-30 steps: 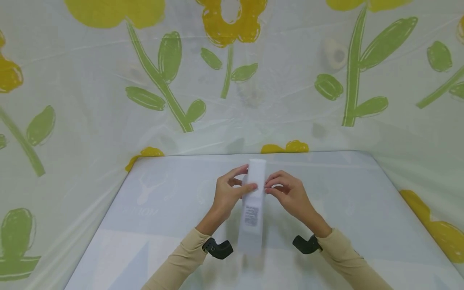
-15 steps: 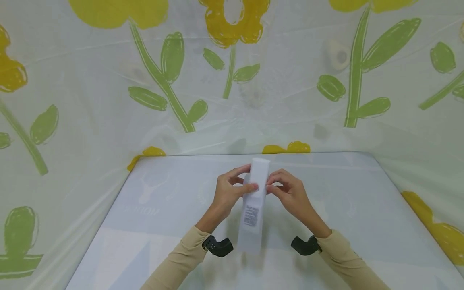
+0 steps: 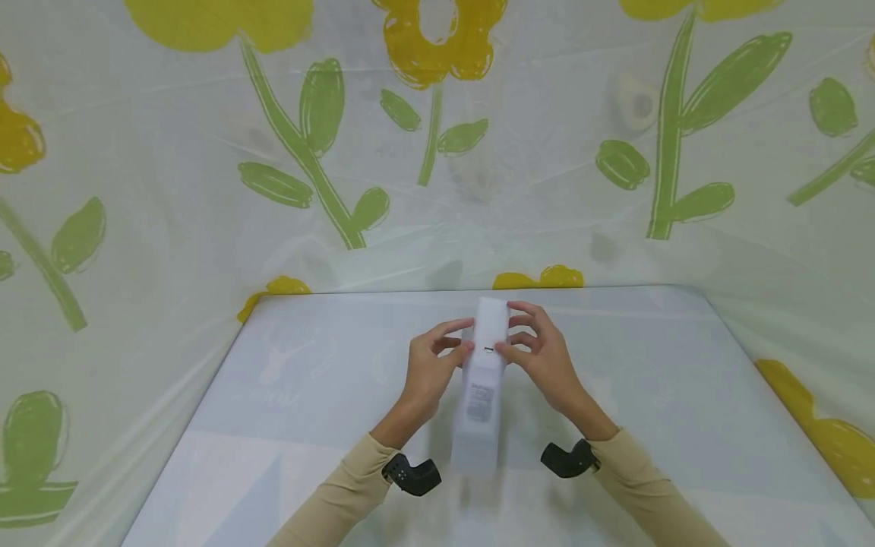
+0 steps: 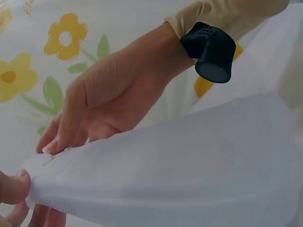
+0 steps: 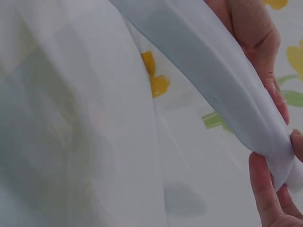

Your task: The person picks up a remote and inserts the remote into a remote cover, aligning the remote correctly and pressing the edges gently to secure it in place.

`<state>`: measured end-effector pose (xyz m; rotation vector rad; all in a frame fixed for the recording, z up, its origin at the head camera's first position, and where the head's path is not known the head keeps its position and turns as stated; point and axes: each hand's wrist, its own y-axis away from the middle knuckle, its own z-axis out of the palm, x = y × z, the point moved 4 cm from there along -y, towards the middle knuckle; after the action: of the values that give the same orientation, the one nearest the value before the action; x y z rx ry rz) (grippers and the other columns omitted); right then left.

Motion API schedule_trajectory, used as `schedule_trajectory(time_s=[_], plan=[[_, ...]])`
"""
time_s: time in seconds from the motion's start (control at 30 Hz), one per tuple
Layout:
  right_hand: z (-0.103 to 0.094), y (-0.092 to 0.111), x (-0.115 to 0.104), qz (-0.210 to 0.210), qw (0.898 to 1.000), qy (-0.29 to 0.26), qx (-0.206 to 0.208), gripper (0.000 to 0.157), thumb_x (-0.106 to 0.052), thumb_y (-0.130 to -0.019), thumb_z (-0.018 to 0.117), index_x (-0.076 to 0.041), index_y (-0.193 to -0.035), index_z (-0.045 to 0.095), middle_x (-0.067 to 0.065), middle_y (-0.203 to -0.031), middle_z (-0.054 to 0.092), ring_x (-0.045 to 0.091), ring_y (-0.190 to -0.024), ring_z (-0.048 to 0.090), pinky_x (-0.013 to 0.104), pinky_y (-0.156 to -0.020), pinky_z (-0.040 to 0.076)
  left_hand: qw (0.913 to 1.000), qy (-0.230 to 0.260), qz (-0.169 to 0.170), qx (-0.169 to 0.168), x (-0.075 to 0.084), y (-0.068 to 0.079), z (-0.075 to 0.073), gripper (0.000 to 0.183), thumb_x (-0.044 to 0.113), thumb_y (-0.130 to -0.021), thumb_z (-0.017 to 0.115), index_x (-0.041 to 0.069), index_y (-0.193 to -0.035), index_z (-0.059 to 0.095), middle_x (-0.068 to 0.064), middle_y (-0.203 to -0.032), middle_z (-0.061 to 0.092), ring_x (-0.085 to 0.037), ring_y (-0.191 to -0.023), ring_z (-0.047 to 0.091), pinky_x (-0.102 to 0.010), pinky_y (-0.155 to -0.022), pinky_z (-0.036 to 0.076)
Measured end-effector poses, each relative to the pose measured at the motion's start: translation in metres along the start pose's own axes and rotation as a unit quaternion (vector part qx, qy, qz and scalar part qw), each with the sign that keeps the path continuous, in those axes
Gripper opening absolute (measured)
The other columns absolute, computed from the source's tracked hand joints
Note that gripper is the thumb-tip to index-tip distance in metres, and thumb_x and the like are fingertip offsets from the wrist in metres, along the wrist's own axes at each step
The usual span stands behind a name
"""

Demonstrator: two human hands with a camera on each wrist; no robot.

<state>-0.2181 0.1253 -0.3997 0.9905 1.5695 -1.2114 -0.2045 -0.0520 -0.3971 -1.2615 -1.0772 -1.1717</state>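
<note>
A long white package (image 3: pixel 476 444), with a printed grey label (image 3: pixel 480 403) on its near part, is held up over the table between both hands. My left hand (image 3: pixel 427 368) grips its left side near the far end, thumb on the near face and fingers round the edge. My right hand (image 3: pixel 547 361) pinches the right side at the same height, its thumb opposite the other thumb. A short dark mark (image 3: pixel 488 349) shows between the thumbs. In the left wrist view the package (image 4: pixel 180 161) spreads wide towards the camera, and it narrows towards the fingertips (image 5: pixel 265 175) in the right wrist view.
A pale table (image 3: pixel 328 403) with faint printed patterns lies under the hands. Behind it and at both sides hangs a white curtain (image 3: pixel 533 205) with yellow flowers and green leaves. Each wrist carries a black camera (image 3: pixel 413 475).
My right hand has spread its fingers up along the package's right edge and brought its thumb onto the near face. The left thumb has drawn back left, and the dark mark now shows.
</note>
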Motion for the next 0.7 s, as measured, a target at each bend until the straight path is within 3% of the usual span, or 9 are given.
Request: schedule_trajectory(time_s=[0.17,0.33,0.7], plan=[[-0.005,-0.004,-0.002,0.011,1.000,0.002,0.010,0.066,-0.004,-0.083,0.071,-0.012,-0.141,0.041,0.017,-0.113,0.051,0.028,-0.087,0.060,0.031,-0.072,0.056,0.9980,0.059,-0.024,-0.009,-0.008,-0.005,-0.002,0.036,-0.005,-0.082,0.068,-0.003,-0.117,0.063,-0.014,-0.111,0.061,-0.019,-0.088,0.061,-0.028,-0.073,0.055],[-0.006,-0.006,-0.007,0.018,1.000,0.006,0.004,0.064,-0.005,-0.083,0.071,-0.012,-0.140,0.044,0.017,-0.113,0.053,0.028,-0.087,0.060,0.031,-0.072,0.057,0.9971,0.066,-0.036,-0.010,-0.013,-0.008,-0.004,0.025,-0.003,-0.081,0.070,-0.005,-0.106,0.067,-0.009,-0.087,0.062,-0.017,-0.076,0.062,-0.030,-0.071,0.056],[-0.008,-0.008,-0.012,0.010,1.000,0.016,-0.016,0.059,-0.001,-0.082,0.071,-0.011,-0.135,0.048,0.019,-0.107,0.055,0.030,-0.086,0.061,0.035,-0.068,0.057,0.9934,0.108,-0.037,0.010,-0.017,-0.012,-0.002,0.019,-0.001,-0.079,0.073,-0.011,-0.094,0.067,-0.009,-0.087,0.065,-0.017,-0.073,0.064,-0.034,-0.058,0.057]])
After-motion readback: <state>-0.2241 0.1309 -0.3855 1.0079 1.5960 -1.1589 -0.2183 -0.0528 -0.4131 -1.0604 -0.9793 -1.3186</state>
